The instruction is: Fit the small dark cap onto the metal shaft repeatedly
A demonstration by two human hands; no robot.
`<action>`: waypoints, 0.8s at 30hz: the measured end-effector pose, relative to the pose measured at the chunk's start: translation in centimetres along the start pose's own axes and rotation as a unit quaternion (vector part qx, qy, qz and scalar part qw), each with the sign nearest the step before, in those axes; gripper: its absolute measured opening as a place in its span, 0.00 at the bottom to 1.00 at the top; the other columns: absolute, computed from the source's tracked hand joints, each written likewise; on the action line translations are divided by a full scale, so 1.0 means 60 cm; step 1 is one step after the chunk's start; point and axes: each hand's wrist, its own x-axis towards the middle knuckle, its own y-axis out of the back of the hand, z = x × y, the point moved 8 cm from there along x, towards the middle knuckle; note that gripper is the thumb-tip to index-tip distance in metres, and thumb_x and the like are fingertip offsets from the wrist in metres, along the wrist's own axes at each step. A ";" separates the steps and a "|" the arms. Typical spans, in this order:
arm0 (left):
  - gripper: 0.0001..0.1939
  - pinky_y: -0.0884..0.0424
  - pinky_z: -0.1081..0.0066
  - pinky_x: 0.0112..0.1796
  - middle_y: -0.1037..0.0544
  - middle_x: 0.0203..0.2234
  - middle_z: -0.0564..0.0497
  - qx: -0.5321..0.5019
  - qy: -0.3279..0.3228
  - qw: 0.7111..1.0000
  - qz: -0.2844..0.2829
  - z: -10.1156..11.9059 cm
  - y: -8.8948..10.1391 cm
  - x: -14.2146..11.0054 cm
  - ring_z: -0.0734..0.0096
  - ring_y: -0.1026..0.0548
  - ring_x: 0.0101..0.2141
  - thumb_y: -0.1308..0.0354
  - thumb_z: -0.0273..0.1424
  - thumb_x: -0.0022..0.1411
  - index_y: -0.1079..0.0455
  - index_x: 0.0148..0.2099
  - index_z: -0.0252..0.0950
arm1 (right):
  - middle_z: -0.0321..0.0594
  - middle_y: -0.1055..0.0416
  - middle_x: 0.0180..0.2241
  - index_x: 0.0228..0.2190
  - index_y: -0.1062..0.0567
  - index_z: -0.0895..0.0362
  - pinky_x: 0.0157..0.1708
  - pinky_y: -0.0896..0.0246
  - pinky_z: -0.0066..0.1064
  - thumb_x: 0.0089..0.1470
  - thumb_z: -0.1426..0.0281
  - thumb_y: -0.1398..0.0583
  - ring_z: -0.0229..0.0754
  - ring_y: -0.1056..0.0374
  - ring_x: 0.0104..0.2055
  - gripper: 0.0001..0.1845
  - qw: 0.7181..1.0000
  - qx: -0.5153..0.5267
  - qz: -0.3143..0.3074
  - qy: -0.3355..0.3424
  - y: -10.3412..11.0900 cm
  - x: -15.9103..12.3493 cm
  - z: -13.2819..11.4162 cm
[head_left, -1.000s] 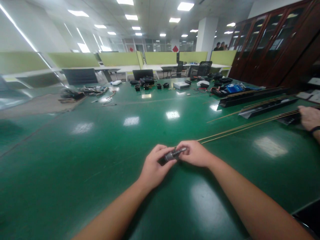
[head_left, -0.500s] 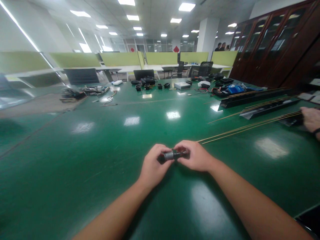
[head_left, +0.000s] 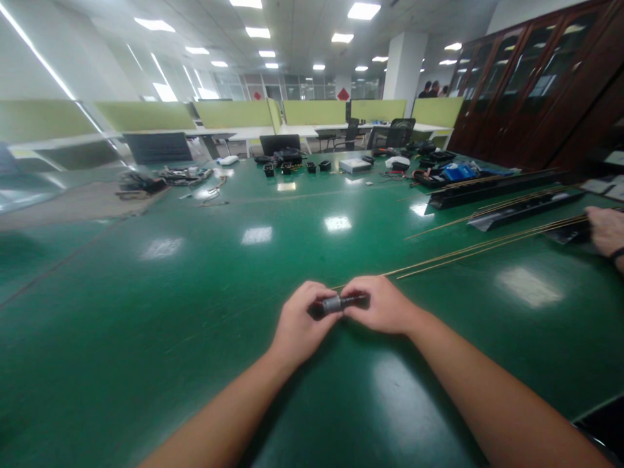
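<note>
Cylinder has turned in left hand; rods lie along a black trough.

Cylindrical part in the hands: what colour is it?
The cylindrical part has a grey middle, dark toward both ends; head view shows it best.

Clutter along the counter

A white box sits right of four black blocks; a blue item lies farther right. Beyond stand chairs and green partitions; a cabinet rises at right.
</note>
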 end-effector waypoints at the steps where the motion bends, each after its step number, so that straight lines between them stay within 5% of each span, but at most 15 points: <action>1: 0.09 0.33 0.71 0.40 0.25 0.35 0.52 -0.002 0.000 1.000 -0.001 0.000 -0.001 0.000 0.70 0.28 0.38 0.33 0.26 0.55 0.27 0.39 0.38 | 0.37 0.24 0.33 0.35 0.21 0.56 0.36 0.37 0.29 0.47 0.75 0.36 0.39 0.30 0.34 0.10 1.000 -0.001 -0.002 -0.001 -0.001 0.000 0.001; 24: 0.08 0.30 0.69 0.37 0.24 0.35 0.49 -0.006 0.013 1.000 0.002 -0.004 -0.002 0.003 0.68 0.26 0.36 0.34 0.27 0.54 0.25 0.38 0.37 | 0.36 0.23 0.29 0.31 0.21 0.56 0.32 0.39 0.27 0.47 0.74 0.35 0.39 0.30 0.31 0.06 0.999 -0.001 -0.011 -0.032 -0.003 0.000 0.010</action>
